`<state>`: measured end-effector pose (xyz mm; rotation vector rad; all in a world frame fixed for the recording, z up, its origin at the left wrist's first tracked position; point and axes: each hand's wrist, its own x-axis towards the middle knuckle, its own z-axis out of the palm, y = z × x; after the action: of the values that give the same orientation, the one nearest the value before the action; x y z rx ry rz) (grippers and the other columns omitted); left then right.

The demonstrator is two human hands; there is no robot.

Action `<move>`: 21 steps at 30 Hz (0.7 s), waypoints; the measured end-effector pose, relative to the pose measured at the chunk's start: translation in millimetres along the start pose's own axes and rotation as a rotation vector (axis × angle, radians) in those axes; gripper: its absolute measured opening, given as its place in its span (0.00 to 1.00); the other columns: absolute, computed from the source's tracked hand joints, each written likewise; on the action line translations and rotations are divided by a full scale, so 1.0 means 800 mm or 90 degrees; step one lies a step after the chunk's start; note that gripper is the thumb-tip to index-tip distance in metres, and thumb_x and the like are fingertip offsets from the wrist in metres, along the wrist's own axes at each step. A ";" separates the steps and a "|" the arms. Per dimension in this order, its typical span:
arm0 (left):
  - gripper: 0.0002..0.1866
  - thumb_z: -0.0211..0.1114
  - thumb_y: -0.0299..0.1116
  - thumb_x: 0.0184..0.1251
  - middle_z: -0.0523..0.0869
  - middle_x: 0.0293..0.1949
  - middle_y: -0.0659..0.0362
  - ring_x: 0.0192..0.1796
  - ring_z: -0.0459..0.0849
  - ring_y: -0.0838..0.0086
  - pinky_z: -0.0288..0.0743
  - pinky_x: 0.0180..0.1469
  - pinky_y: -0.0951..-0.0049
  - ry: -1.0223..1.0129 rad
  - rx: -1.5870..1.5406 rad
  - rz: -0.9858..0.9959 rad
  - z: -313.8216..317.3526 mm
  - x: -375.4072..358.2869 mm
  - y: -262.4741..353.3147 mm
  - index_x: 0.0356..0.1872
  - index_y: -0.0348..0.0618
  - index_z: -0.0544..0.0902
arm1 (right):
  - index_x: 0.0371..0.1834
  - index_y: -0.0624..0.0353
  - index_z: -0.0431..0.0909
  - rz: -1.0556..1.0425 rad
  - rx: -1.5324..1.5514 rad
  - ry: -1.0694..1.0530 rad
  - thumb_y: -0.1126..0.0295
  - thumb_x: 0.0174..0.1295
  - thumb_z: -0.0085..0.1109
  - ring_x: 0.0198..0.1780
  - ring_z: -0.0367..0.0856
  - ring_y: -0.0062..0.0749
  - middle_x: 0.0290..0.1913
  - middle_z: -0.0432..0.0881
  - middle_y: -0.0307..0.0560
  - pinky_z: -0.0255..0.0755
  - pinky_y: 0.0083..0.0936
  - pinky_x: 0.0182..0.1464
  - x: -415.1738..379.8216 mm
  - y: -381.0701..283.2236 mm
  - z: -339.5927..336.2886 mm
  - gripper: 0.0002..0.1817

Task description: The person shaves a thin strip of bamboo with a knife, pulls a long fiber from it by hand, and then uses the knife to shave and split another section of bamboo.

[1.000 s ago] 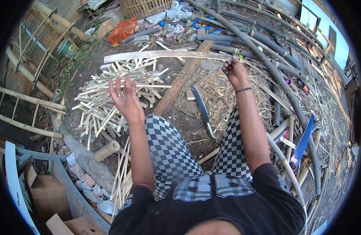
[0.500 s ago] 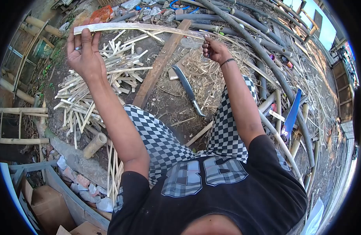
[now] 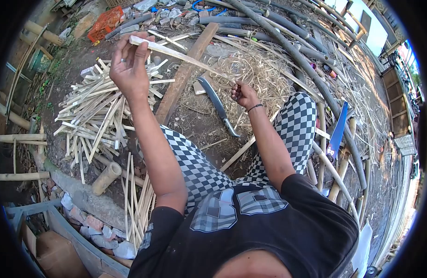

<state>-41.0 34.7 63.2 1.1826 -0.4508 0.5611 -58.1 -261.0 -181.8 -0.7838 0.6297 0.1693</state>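
A pale bamboo strip [image 3: 185, 58] stretches between my two hands, slanting down to the right. My left hand [image 3: 131, 65], with a ring on one finger, grips its upper end between thumb and fingers. The fingers of my right hand [image 3: 244, 94] are closed on its lower end. Beneath the strip a curved blade [image 3: 213, 96] with a metal-tipped handle lies on the ground, beside a brown wooden plank [image 3: 185, 74]. Thin curled shavings [image 3: 257, 74] lie around and beyond my right hand.
A heap of cut strips [image 3: 97, 104] lies at the left, near a bamboo stump [image 3: 107, 178]. Long poles [image 3: 297, 58] cross the back and right. A blue saw [image 3: 337, 129] rests at the right, an orange crate [image 3: 105, 23] at the back left.
Both hands have come lower and closer together. The strip, nearly level before, now slants down to the right. The view has shifted slightly.
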 end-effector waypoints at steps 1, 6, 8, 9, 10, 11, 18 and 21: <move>0.17 0.68 0.21 0.65 0.87 0.47 0.51 0.49 0.87 0.67 0.82 0.52 0.71 -0.020 0.011 0.024 0.005 -0.001 -0.008 0.54 0.32 0.78 | 0.28 0.54 0.67 -0.011 0.043 0.002 0.61 0.76 0.47 0.25 0.70 0.30 0.22 0.70 0.38 0.69 0.28 0.27 0.002 -0.003 0.001 0.16; 0.14 0.65 0.17 0.66 0.86 0.47 0.53 0.52 0.86 0.70 0.79 0.57 0.71 -0.067 0.097 0.110 0.019 -0.004 -0.052 0.52 0.32 0.79 | 0.26 0.53 0.67 -0.071 0.019 -0.184 0.63 0.73 0.52 0.24 0.71 0.29 0.21 0.70 0.39 0.68 0.27 0.27 -0.046 -0.019 0.043 0.15; 0.14 0.65 0.16 0.66 0.86 0.47 0.55 0.52 0.85 0.71 0.78 0.58 0.70 -0.068 0.125 0.103 0.025 -0.006 -0.058 0.51 0.32 0.79 | 0.25 0.52 0.67 -0.074 -0.023 -0.243 0.62 0.72 0.55 0.22 0.72 0.29 0.20 0.71 0.38 0.68 0.26 0.26 -0.090 -0.032 0.068 0.16; 0.13 0.65 0.16 0.66 0.86 0.47 0.55 0.52 0.84 0.72 0.78 0.58 0.71 -0.064 0.119 0.105 0.026 -0.008 -0.060 0.51 0.32 0.80 | 0.24 0.51 0.67 -0.095 -0.044 -0.279 0.61 0.72 0.55 0.21 0.72 0.29 0.19 0.71 0.38 0.68 0.26 0.25 -0.108 -0.036 0.078 0.17; 0.13 0.64 0.15 0.66 0.86 0.46 0.55 0.52 0.84 0.72 0.77 0.59 0.72 -0.062 0.112 0.107 0.029 -0.010 -0.062 0.51 0.32 0.80 | 0.24 0.50 0.67 -0.117 -0.064 -0.315 0.60 0.72 0.55 0.19 0.72 0.29 0.19 0.71 0.37 0.68 0.27 0.24 -0.124 -0.040 0.083 0.18; 0.14 0.64 0.16 0.66 0.86 0.46 0.55 0.52 0.84 0.72 0.77 0.59 0.71 -0.062 0.113 0.111 0.032 -0.011 -0.063 0.52 0.32 0.80 | 0.23 0.50 0.67 -0.143 -0.052 -0.332 0.58 0.73 0.54 0.18 0.71 0.28 0.18 0.70 0.37 0.67 0.27 0.23 -0.135 -0.045 0.082 0.18; 0.15 0.63 0.17 0.67 0.88 0.47 0.57 0.51 0.85 0.76 0.81 0.54 0.73 -0.046 0.156 0.104 0.031 -0.011 -0.068 0.53 0.36 0.83 | 0.23 0.50 0.68 -0.444 0.111 -0.366 0.56 0.76 0.48 0.16 0.65 0.22 0.17 0.64 0.33 0.65 0.23 0.20 -0.253 -0.144 0.060 0.20; 0.15 0.64 0.17 0.67 0.88 0.47 0.54 0.51 0.86 0.73 0.80 0.56 0.72 -0.049 0.095 0.077 0.048 -0.016 -0.060 0.54 0.32 0.81 | 0.27 0.52 0.70 -0.575 0.127 -0.290 0.56 0.77 0.47 0.22 0.69 0.25 0.21 0.68 0.37 0.68 0.25 0.28 -0.278 -0.179 0.035 0.19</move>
<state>-22.0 -17.1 32.6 1.3297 -0.5573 0.6642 -171.5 -323.3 50.3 -0.7376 -0.1708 -0.5252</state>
